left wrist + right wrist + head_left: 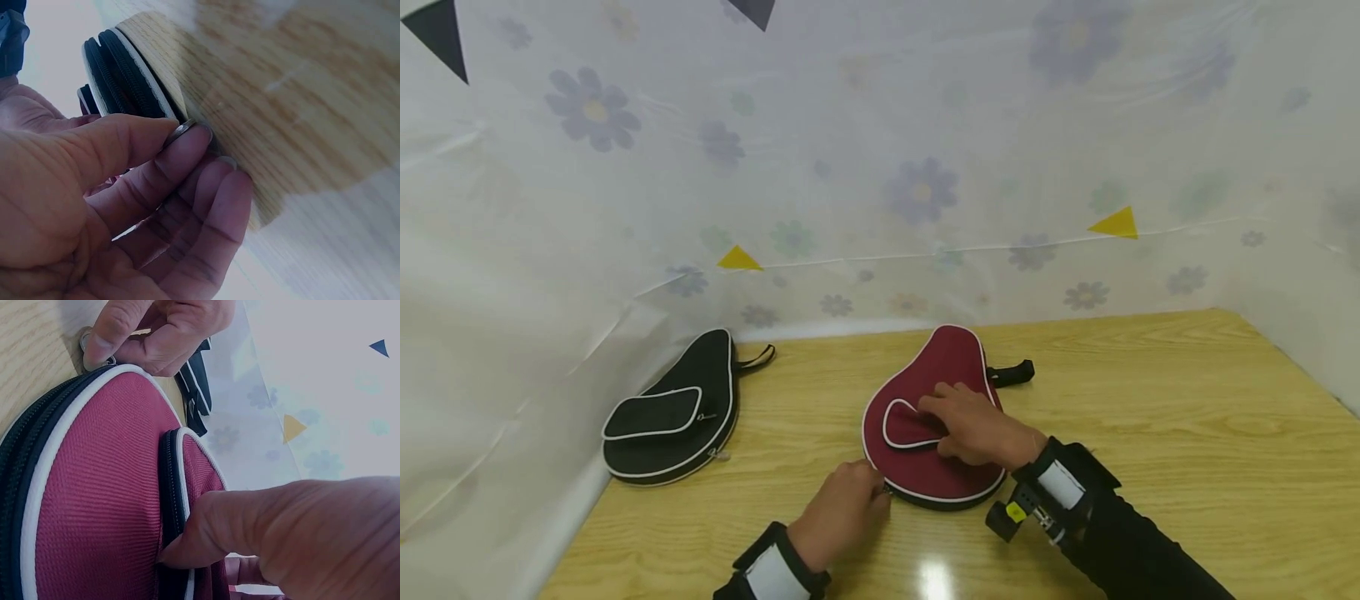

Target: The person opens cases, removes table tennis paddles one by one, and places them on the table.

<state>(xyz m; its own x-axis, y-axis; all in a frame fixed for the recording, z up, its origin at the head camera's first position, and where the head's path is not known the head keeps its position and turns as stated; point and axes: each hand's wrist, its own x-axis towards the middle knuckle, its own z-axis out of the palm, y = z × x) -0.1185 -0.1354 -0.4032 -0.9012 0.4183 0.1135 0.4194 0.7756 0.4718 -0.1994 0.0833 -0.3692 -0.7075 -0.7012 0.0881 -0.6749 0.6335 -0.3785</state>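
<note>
A red table tennis paddle case (951, 354) with white piping lies on the table, its narrow end pointing away. At its near left edge my left hand (846, 508) pinches the metal zipper pull (182, 131) between thumb and forefinger. The case's black zipper (47, 403) runs along the side, and its teeth look closed in the right wrist view. My right hand (973, 425) grips the small front pocket (200, 465), thumb against its zipper edge and fingers over the far side. Those fingers are partly hidden in the right wrist view.
A black paddle case (662, 417) of the same shape lies to the left, with a strap loop (758, 358) at its side. A black strap (1011, 373) sticks out right of the red case. Behind the wooden table (1150, 400) hangs a flowered sheet (850, 167).
</note>
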